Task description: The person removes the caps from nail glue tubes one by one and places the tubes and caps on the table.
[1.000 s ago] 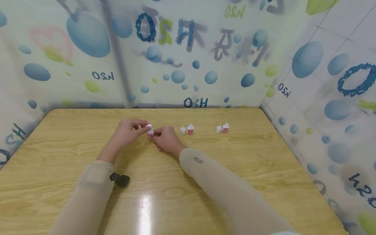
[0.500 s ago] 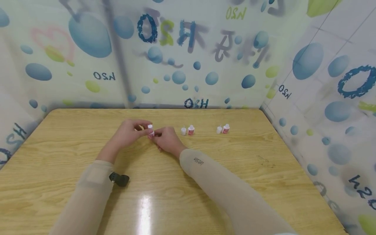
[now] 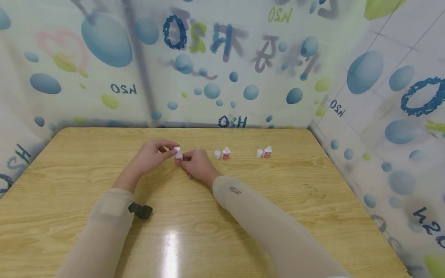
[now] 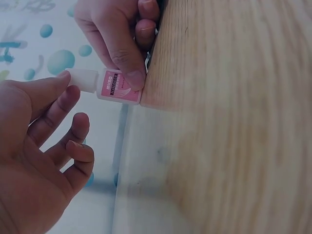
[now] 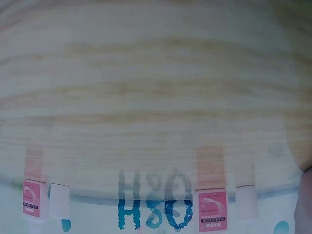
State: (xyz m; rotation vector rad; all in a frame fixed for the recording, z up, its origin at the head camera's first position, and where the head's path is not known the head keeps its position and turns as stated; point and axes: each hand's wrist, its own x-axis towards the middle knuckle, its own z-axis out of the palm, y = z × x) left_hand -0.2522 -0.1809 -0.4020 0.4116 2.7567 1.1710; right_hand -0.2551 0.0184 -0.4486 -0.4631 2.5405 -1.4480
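A small nail glue bottle (image 4: 118, 87) with a pink label stands on the table at the back, left of centre in the head view. My left hand (image 3: 153, 156) pinches its white cap (image 4: 84, 80) between thumb and index finger, the other fingers loosely bent. On the bottle's other side my right hand (image 3: 199, 164) grips the labelled body low down, its thumb across the label in the left wrist view. The right wrist view shows only an edge of the right hand (image 5: 304, 204).
To the right stand two more nail glue bottles (image 3: 226, 154) (image 3: 267, 152), each with a white cap (image 3: 217, 155) (image 3: 259, 153) off and upright at its left. A wooden table (image 3: 194, 216) reaches back to a patterned wall covering (image 3: 208, 69). A dark device (image 3: 140, 211) sits at the left cuff.
The left fingers dipped slightly on the bottle half a second ago and are now back at the cap. The right hand and the other bottles have hardly moved.
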